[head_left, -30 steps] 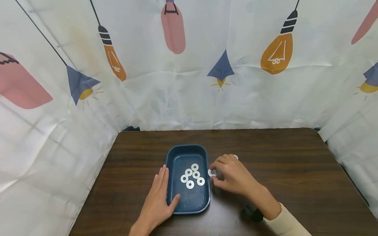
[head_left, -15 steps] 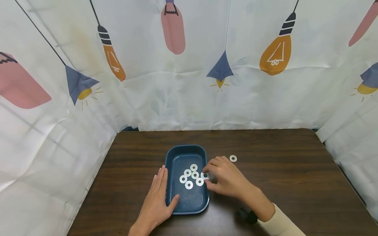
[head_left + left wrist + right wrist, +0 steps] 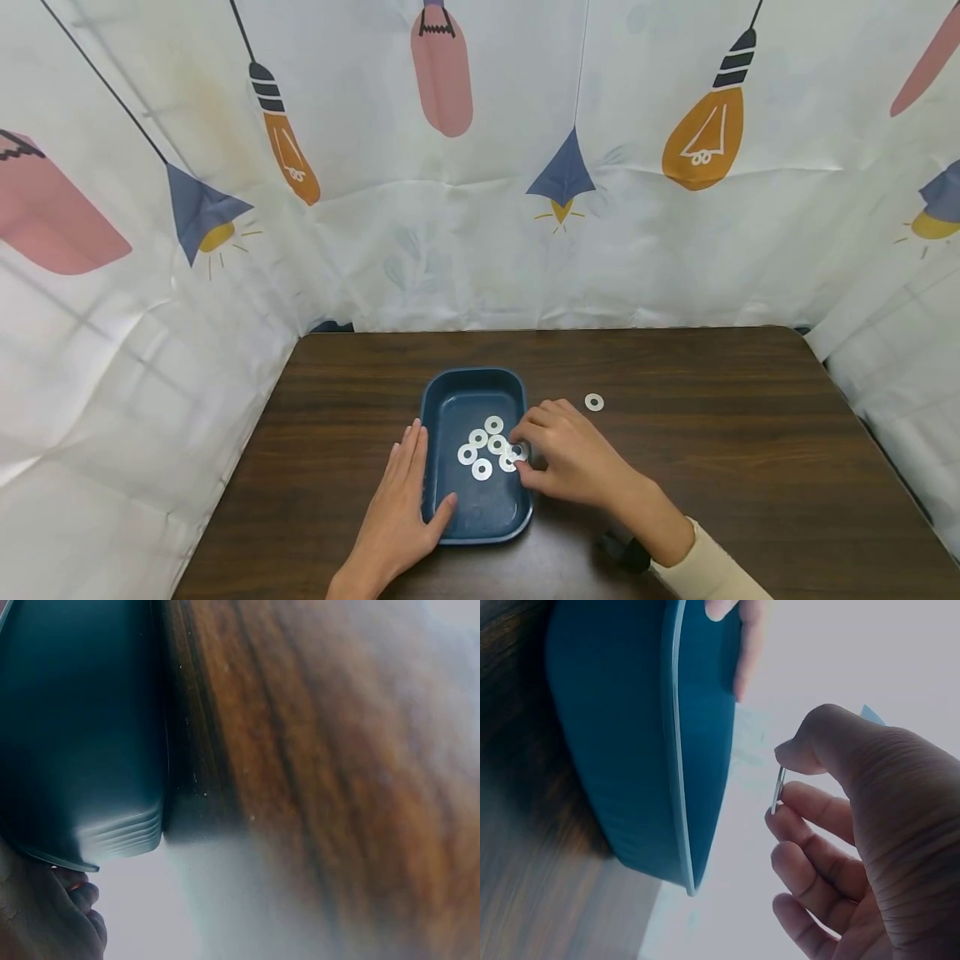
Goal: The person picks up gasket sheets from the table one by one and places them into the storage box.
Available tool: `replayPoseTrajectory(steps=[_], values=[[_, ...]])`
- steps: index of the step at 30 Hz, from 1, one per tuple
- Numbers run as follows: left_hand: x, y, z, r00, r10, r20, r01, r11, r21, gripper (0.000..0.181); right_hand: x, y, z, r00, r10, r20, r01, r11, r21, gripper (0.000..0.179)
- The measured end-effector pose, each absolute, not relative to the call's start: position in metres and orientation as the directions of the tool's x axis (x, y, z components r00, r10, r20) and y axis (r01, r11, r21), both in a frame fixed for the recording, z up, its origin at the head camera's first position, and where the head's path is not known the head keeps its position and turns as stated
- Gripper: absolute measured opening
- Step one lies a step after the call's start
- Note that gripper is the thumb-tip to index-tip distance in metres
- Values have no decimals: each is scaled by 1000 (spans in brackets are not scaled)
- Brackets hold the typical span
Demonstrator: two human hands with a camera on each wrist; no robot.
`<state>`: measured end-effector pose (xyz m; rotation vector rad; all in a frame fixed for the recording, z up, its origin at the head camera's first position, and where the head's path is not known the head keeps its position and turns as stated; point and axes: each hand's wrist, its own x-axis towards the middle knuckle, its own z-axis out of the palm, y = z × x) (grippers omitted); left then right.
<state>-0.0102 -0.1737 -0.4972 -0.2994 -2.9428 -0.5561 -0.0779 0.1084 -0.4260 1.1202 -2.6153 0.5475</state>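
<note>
A blue tray (image 3: 480,521) stands on the table with several flat metal washers (image 3: 482,470) lying in its middle. My right hand (image 3: 566,454) pinches another washer (image 3: 778,789) between thumb and fingertips, above the tray's right side. In the right wrist view this washer shows edge-on, higher than the tray's rim (image 3: 676,735). My left hand (image 3: 405,500) rests along the tray's left edge, fingers straight and the thumb over the rim. Only part of that hand (image 3: 56,915) shows in the left wrist view, against the tray's outer wall (image 3: 82,735).
One loose washer (image 3: 594,402) lies on the brown wooden table (image 3: 712,417), right of the tray and beyond my right hand. A dark object (image 3: 626,552) sits under my right wrist. A white curtain (image 3: 480,250) printed with lamps hangs behind and beside the table.
My right hand has moved left, carrying its washer from beside the tray to over it. The loose washer on the table has come into full view. My left hand stays in place.
</note>
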Motion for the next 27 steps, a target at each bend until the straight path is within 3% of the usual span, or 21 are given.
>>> replayPoseTrajectory(steps=[14,27], values=[[-12,-173,-494,-983,158,91,181,913,366,104,-75,100,-424,-609,-690,391,-784,598,-168,24],[-11,-174,-493,-981,166,100,191,913,360,101,-73,97,-427,-603,-709,365,-786,606,-121,24]])
